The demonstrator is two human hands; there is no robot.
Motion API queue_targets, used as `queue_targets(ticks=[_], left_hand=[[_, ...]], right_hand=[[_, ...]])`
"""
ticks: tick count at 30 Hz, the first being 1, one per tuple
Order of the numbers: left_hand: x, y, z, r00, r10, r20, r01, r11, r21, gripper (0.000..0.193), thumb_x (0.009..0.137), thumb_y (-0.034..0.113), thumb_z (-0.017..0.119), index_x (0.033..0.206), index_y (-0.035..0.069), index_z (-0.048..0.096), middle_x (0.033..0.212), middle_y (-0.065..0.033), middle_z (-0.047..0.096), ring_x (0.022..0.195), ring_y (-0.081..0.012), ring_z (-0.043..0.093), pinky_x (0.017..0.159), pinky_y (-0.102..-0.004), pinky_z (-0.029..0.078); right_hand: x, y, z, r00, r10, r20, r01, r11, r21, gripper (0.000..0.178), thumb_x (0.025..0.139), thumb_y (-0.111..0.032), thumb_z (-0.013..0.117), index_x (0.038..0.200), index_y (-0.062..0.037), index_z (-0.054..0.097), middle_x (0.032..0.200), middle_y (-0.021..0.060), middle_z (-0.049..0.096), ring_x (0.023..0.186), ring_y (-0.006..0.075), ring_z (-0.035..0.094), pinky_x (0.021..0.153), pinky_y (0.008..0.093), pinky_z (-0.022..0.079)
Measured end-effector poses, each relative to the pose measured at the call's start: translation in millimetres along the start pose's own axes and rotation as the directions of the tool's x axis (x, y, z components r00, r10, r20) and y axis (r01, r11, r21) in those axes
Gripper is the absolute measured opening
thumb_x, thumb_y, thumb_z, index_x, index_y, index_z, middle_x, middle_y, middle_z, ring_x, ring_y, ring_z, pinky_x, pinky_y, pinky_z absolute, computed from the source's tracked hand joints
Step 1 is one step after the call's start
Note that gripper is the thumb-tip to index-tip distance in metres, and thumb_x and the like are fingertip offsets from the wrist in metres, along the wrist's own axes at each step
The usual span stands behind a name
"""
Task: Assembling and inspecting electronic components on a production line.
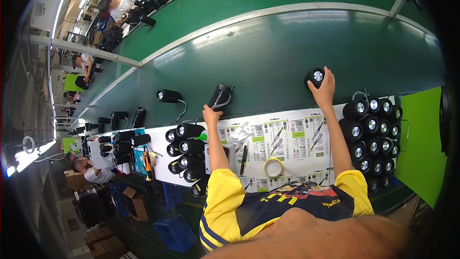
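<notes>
My right hand (324, 89) is wrapped round a black cylindrical speaker (311, 77) on the dark green belt, its silver round end showing. My left hand (211, 114) is closed on the near end of another black speaker (221, 95), which lies tilted on the belt with a grey cord loop at its side. A third speaker (168, 96) with a cord lies farther left on the belt. Between my arms, printed sheets (299, 136) cover the white bench. On them are a roll of tape (273, 168), a black pen-like stick (244, 159) and crumpled white material (240, 132).
Stacked speakers stand at my right (373, 125) and left (190, 147). A bright green board (424, 139) is at the far right. A metal rail (268, 10) runs beyond the belt. Blue crates (175, 232) sit on the floor, lower left. Other people work farther left.
</notes>
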State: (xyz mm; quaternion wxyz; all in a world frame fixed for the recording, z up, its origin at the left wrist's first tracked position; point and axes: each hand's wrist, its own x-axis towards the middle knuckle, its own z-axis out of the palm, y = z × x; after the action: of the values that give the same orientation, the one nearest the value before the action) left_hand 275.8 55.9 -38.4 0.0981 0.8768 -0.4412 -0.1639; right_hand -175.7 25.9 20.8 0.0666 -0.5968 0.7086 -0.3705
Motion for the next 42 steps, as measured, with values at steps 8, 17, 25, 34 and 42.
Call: queue_targets(ticks=[8, 17, 25, 34, 42], left_hand=[[-94, 99, -58, 0.828, 0.512, -0.229, -0.559, 0.714, -0.421, 0.066, 0.046, 0.008, 0.077, 0.106, 0.005, 0.049, 0.098, -0.0124, 0.056, 0.088, -0.0288, 0.057, 0.079, -0.0356, 0.046], [-283, 141, -160, 0.371, 0.928, 0.041, -0.681, 0.302, -0.667, 0.068, 0.06, 0.0, 0.075, 0.119, 0.007, 0.043, 0.121, -0.0109, 0.044, 0.114, -0.0249, 0.045, 0.092, -0.0349, 0.042], [-336, 68, -98, 0.604, 0.77, 0.206, -0.238, 0.422, -0.875, 0.038, 0.08, 0.006, 0.061, 0.116, 0.002, 0.048, 0.11, -0.0086, 0.055, 0.105, -0.0166, 0.053, 0.088, -0.0306, 0.043], [-361, 44, -95, 0.816, 0.57, 0.091, -0.056, 0.236, -0.97, 0.028, 0.085, 0.004, 0.054, 0.113, 0.002, 0.048, 0.104, -0.009, 0.057, 0.096, -0.0168, 0.055, 0.084, -0.0269, 0.043], [-406, 73, -135, 0.585, 0.809, -0.062, -0.164, 0.043, -0.986, 0.038, 0.084, 0.014, 0.058, 0.117, 0.002, 0.045, 0.113, -0.0115, 0.051, 0.109, -0.0205, 0.049, 0.092, -0.0342, 0.039]], right_hand=[[-73, -104, -39, 0.846, -0.473, 0.247, 0.464, 0.881, 0.097, 0.086, 0.065, -0.032, 0.071, 0.135, -0.0115, 0.026, 0.14, 0.0153, 0.023, 0.131, 0.0321, 0.019, 0.104, 0.0483, 0.015], [-146, -108, -97, 0.889, -0.458, -0.028, 0.401, 0.745, 0.533, 0.08, 0.051, -0.012, 0.079, 0.121, -0.0078, 0.04, 0.116, 0.0129, 0.046, 0.108, 0.0362, 0.042, 0.092, 0.0436, 0.035], [-240, -5, -87, 0.848, -0.203, 0.489, -0.19, 0.745, 0.639, 0.079, 0.054, -0.017, 0.083, 0.121, -0.0028, 0.042, 0.117, 0.0141, 0.051, 0.111, 0.0199, 0.049, 0.094, 0.0336, 0.04], [-142, -141, -313, 0.665, 0.013, -0.747, 0.74, 0.12, 0.661, 0.102, 0.054, -0.057, 0.077, 0.122, 0.0063, 0.036, 0.106, 0.0219, 0.054, 0.099, 0.0339, 0.055, 0.088, 0.0373, 0.044], [-172, -88, -339, 0.859, -0.027, -0.511, 0.511, 0.085, 0.855, 0.085, 0.046, -0.036, 0.081, 0.117, -0.0049, 0.044, 0.109, 0.0087, 0.049, 0.102, 0.0259, 0.046, 0.093, 0.0434, 0.035]])
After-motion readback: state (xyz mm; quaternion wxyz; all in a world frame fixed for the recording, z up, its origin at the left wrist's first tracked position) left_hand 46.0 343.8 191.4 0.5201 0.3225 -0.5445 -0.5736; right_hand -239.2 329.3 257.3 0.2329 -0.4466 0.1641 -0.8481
